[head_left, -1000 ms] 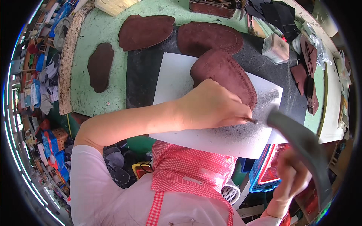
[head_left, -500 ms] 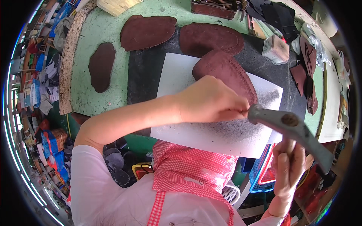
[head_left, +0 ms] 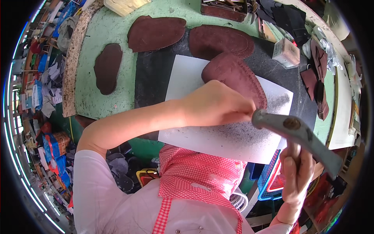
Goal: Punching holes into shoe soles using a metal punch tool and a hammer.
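Note:
My left hand (head_left: 220,104) is closed in a fist over the near edge of a brown leather piece (head_left: 226,69); whatever its fingers grip is hidden. A row of small marks runs along the leather's curved right edge. Beneath lies a white board (head_left: 189,136) sprinkled with dark specks. My right hand (head_left: 298,175) is wrapped round the handle of a grey metal hammer (head_left: 307,136). The hammer's round face is beside the left fist's fingers; I cannot tell if they touch anything.
Farther back lie two more brown leather pieces (head_left: 156,34) (head_left: 222,41), with a smaller one (head_left: 108,69) at left. A black mat (head_left: 152,74) lies under the board. A clear box (head_left: 286,54), leather scraps (head_left: 320,84) and a tool tin (head_left: 224,15) surround it. Baskets (head_left: 269,183) sit below the table edge.
The hammer has shifted slightly left, nearer the left fist. The left hand keeps its place on the leather. The table scene has slid a little to the right in view.

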Available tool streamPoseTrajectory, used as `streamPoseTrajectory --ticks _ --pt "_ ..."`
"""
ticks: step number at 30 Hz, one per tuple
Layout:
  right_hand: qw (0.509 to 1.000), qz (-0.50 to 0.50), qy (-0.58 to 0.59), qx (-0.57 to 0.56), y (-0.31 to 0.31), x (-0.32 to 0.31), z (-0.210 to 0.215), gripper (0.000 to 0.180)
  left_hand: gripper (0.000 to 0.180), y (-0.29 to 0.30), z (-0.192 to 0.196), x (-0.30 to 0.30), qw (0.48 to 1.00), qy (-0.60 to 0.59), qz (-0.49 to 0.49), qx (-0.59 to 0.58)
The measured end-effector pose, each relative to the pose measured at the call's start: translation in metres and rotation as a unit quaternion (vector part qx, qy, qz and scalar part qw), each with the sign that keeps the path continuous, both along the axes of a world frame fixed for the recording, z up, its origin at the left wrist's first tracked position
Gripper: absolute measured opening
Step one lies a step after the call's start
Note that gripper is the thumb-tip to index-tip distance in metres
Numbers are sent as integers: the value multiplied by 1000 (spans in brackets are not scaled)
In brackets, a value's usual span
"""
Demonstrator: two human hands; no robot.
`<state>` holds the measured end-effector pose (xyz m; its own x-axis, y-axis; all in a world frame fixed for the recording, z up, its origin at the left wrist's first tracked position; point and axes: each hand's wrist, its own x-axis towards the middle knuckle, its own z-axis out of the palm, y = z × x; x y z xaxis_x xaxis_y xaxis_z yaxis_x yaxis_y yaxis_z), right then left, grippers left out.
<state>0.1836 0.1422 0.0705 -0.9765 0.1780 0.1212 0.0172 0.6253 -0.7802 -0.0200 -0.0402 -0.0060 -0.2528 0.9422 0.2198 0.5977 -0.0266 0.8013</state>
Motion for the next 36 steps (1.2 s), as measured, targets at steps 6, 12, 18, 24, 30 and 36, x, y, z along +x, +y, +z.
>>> streamPoseTrajectory --ticks 6,12,18,24,30,36 --pt "994 -54 -96 3 14 -7 -7 40 13 -1 -1 -3 961 -259 99 -4" --pt "991 -9 -116 62 15 -15 -16 34 5 -17 2 -27 974 -129 182 25" --pt "984 15 -154 85 27 -30 -8 41 9 -47 8 -6 979 6 201 29" --pt "992 -31 -125 3 29 -13 -21 34 8 67 14 -55 966 -103 193 135" --pt "962 -117 -244 -21 24 -16 -14 16 12 155 -3 -84 963 152 163 153" --pt "985 61 -20 159 30 -52 -39 46 15 86 8 -74 967 -86 155 185"
